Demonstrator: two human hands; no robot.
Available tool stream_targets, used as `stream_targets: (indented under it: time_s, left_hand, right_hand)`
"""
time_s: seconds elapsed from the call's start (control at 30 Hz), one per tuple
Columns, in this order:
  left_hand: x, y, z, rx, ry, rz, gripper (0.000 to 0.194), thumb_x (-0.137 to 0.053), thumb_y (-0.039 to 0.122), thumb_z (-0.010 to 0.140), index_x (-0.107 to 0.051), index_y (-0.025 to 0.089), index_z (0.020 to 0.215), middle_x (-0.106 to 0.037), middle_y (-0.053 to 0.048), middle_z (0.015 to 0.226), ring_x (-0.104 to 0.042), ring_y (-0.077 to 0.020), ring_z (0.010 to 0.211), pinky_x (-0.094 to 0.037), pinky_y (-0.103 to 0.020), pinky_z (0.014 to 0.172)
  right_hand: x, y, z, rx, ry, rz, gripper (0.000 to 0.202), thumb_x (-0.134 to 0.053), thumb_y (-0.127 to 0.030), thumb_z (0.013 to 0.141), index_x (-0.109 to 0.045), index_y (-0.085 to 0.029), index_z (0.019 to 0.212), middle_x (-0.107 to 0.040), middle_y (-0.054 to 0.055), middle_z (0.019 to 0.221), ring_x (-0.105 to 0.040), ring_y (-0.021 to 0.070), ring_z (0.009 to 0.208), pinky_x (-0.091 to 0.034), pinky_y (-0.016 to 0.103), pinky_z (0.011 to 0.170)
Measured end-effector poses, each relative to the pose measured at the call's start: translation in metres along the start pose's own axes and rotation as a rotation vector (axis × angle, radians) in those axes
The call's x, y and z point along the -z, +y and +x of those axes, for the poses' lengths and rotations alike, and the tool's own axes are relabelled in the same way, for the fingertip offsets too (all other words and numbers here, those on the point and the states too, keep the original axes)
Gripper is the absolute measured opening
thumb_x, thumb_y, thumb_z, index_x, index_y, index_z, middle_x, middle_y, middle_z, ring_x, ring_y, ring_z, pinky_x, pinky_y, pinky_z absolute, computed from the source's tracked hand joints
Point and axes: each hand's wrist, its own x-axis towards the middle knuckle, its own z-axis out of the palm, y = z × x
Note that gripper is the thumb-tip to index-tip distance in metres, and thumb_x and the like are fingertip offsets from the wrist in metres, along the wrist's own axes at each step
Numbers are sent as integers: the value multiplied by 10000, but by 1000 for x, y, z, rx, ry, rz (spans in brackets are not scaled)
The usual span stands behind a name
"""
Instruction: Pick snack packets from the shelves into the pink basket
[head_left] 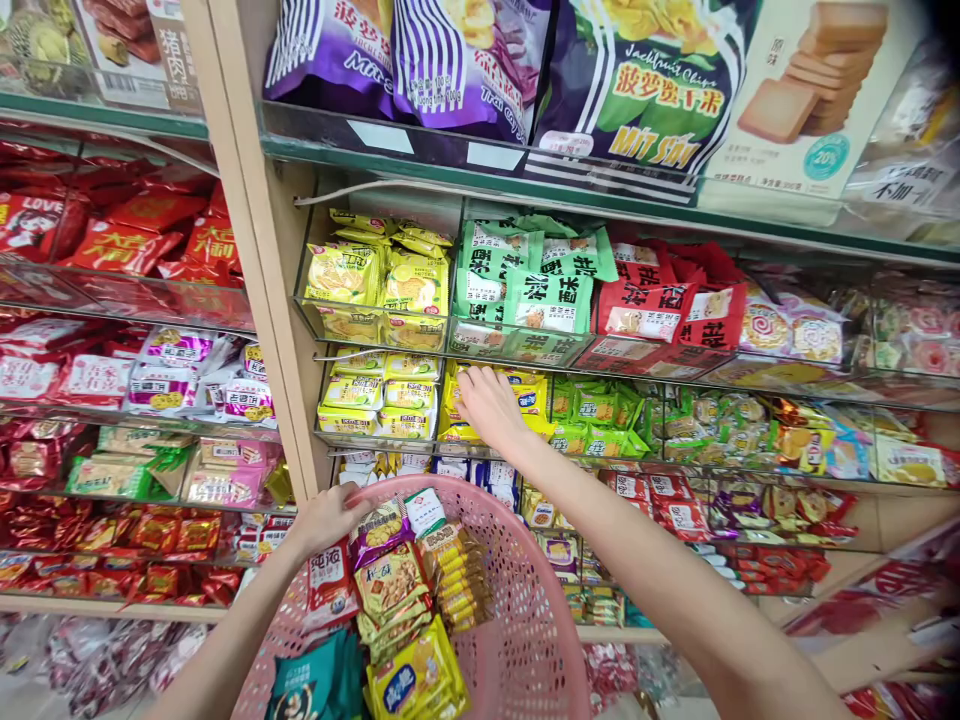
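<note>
My left hand (324, 520) is closed over the left rim of a pink plastic basket (536, 600) with a perforated wall. In the basket lie several snack packets: a red one (330, 585), a purple one (379, 530), teal ones (315, 680), a stack in brown and yellow wrappers (459, 580), and yellow packets (418, 675) with a blue label. Ahead, my right hand (491, 405) reaches into a clear shelf compartment. Its fingers curl down on a yellow snack packet (531, 395) there; the fingertips are partly hidden.
Light yellow packets (379, 392) fill the compartment to the left, green packets (600, 412) the one to the right. Above is a clear tray lip (517, 340) with green packets (525, 275) behind it. A wooden upright (251, 240) divides the shelves. Large purple bags (465, 70) stand on top.
</note>
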Motion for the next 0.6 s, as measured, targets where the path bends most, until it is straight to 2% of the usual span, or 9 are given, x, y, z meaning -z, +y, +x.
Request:
stream_targets:
  time_s: [0.33,0.5,0.6]
  left_hand:
    - [0,-1,0,23,1,14,605,-303,703,745,-597,194,887,-667,-129,886,-621,-305,860,-399,-322,665]
    - [-3,-3,0,10,9,6,580,-314,692,749,-595,199,867,-669,-120,891,-622,-288,854,-402,-308,667]
    - [-3,-4,0,10,9,-23,578,-313,696,748,-598,203,848,-671,-110,875,-623,-282,849,-403,-308,676]
  right_hand:
    - [1,0,-5,-15,-2,33,314,-544,-253,829,-503,-106,1103,-546,146,1040,-451,271,973,-349,377,795]
    - [1,0,-4,-13,30,42,408,-551,-230,823,-441,-112,1197,-546,137,1064,-456,262,973,-346,370,798]
    - [1,1,-3,-26,1,52,357,-575,-253,808,-501,-123,1132,-541,128,1062,-461,266,978,-361,370,786]
